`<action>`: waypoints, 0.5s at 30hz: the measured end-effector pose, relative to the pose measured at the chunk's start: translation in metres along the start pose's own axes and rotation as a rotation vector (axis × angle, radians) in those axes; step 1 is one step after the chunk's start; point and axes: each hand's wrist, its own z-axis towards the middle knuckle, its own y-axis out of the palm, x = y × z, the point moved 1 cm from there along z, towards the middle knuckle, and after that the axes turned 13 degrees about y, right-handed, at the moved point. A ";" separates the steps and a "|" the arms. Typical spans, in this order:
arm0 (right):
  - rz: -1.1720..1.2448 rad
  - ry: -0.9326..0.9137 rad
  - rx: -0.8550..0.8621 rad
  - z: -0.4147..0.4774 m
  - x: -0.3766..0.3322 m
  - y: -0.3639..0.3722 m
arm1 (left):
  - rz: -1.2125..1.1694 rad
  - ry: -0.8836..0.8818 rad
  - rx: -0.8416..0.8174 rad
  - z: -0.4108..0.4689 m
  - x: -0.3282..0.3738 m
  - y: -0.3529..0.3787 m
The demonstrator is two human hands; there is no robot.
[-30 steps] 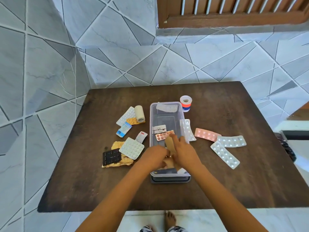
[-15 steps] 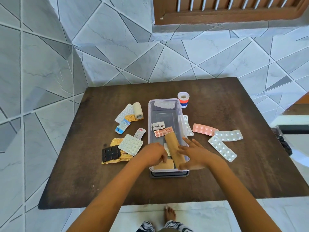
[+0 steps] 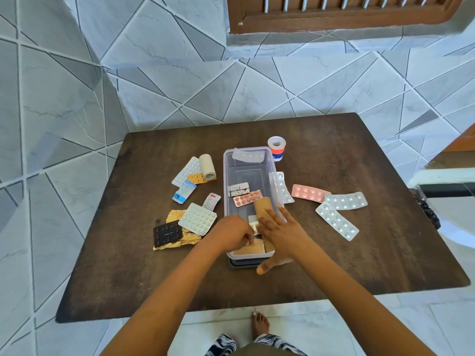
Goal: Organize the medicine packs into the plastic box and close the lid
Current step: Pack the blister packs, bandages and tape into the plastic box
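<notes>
A clear plastic box (image 3: pixel 227 176) stands open in the middle of a dark wooden table (image 3: pixel 359 253), resting on its dark lid (image 3: pixel 241 263). Inside lie a pink blister pack (image 3: pixel 248 198), a white strip (image 3: pixel 239 188), a silver pack (image 3: pixel 248 157) at the far end and tan packs (image 3: pixel 262 207). My left hand (image 3: pixel 232 235) curls its fingers on a tan pack (image 3: pixel 250 249) at the box's near end. My right hand (image 3: pixel 280 235) lies flat with fingers spread over the box's near right corner, pressing on the upright tan pack.
Left of the box lie a white blister sheet (image 3: pixel 197 218), a black pack on gold foil (image 3: pixel 167 233), a bandage roll (image 3: pixel 207 163) and small packs. Right of it lie a pink strip (image 3: pixel 308 192) and silver strips (image 3: pixel 336 220). A tape roll (image 3: pixel 276 148) stands behind.
My right hand has slid left, back over the box's near right corner onto the tan pack. My left hand stays curled at the near end.
</notes>
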 end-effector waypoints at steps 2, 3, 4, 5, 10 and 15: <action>-0.005 0.065 0.019 0.003 -0.006 0.003 | 0.000 -0.010 -0.001 0.000 0.000 0.000; -0.006 0.088 0.029 0.004 -0.010 0.003 | -0.002 -0.015 -0.004 0.000 0.000 0.000; -0.015 0.103 0.036 0.006 -0.014 0.004 | -0.007 -0.023 -0.007 0.001 0.000 0.000; -0.023 0.111 0.036 0.007 -0.017 0.005 | -0.014 -0.032 -0.012 0.001 0.000 0.000; 0.180 0.026 0.027 -0.002 -0.010 0.001 | -0.156 -0.020 0.087 -0.005 -0.001 -0.003; 0.871 0.122 0.457 -0.023 0.022 0.000 | -0.407 -0.266 0.695 -0.030 -0.025 -0.011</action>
